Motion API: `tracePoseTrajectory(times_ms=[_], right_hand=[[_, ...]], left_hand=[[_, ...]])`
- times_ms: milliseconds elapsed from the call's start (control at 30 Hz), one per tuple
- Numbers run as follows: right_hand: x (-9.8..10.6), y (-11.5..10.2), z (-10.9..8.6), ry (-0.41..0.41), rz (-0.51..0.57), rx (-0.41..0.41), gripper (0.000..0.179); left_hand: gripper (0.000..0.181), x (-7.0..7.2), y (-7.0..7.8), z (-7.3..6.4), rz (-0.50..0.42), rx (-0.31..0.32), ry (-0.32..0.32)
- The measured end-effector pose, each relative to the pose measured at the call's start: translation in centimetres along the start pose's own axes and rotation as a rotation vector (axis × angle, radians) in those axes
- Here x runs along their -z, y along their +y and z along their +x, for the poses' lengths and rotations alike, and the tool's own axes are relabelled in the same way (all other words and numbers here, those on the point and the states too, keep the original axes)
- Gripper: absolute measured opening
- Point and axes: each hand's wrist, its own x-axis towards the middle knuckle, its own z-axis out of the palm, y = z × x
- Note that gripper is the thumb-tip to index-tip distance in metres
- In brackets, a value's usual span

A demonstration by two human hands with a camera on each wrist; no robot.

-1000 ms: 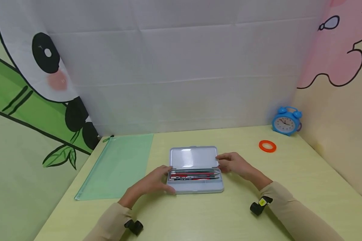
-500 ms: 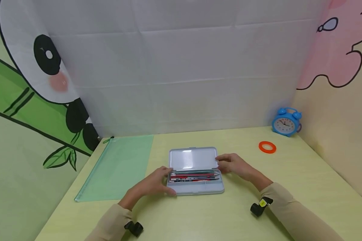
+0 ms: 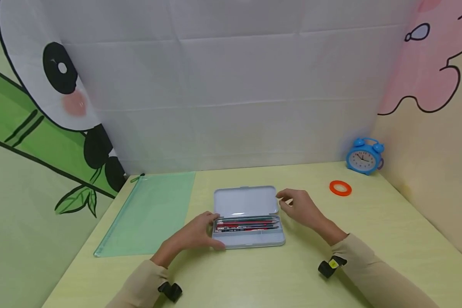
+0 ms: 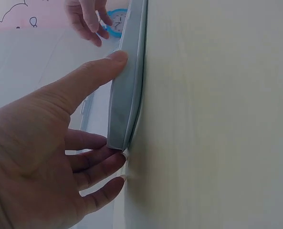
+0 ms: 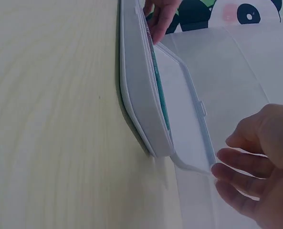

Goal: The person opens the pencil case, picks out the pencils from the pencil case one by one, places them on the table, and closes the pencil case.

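Observation:
A pale metal pencil case [image 3: 238, 241] lies on the table with its lid [image 3: 245, 199] raised at the back. Several pencils [image 3: 246, 225], red, black and teal, lie in its rear compartment. My left hand [image 3: 194, 231] holds the case's left end; in the left wrist view the thumb is on the front side and the fingers are at the corner. At the lid's right edge is my right hand [image 3: 300, 207], fingers loosely bent. In the right wrist view a fingertip of the right hand [image 5: 270, 162] meets the lid corner or nearly so, with the thumb apart.
To the left lies a translucent green zip pouch [image 3: 150, 214]. An orange ring [image 3: 340, 188] and a blue alarm clock [image 3: 363, 156] are at the right back of the table [image 3: 254, 278]. A white cloth [image 3: 231, 94] hangs behind.
My right hand has risen slightly and its fingers have spread at the lid's edge. The glare on the lid has shifted down, so its tilt differs a little. The left hand stays put.

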Motion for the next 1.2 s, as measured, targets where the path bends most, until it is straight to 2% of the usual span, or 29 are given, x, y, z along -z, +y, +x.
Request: tracePoseTrajectory(times_ms=[100, 267, 500, 833, 1200], right_hand=[[-0.4, -1.1, 0.0, -0.038, -0.036, 0.053, 0.018], [-1.2, -2.5, 0.1, -0.148, -0.13, 0.122, 0.017], [-2.3, -3.8, 1.1, -0.241, -0.217, 0.169, 0.017], [-3.7, -3.4, 1.3, -0.291, -0.216, 0.125, 0.014], [-4.2, -3.4, 1.4, -0.291, -0.251, 0.167, 0.014]], left_hand=[[0.099, 0.0, 0.0, 0.0, 0.007, -0.006, -0.003], [0.098, 0.1, 0.0, 0.0, 0.009, -0.017, -0.007], [0.097, 0.3, 0.2, -0.1, -0.005, -0.02, -0.003], [0.099, 0.1, 0.1, 0.1, -0.003, -0.004, -0.023], [0.1, 0.2, 0.3, 0.0, -0.016, 0.022, -0.022]])
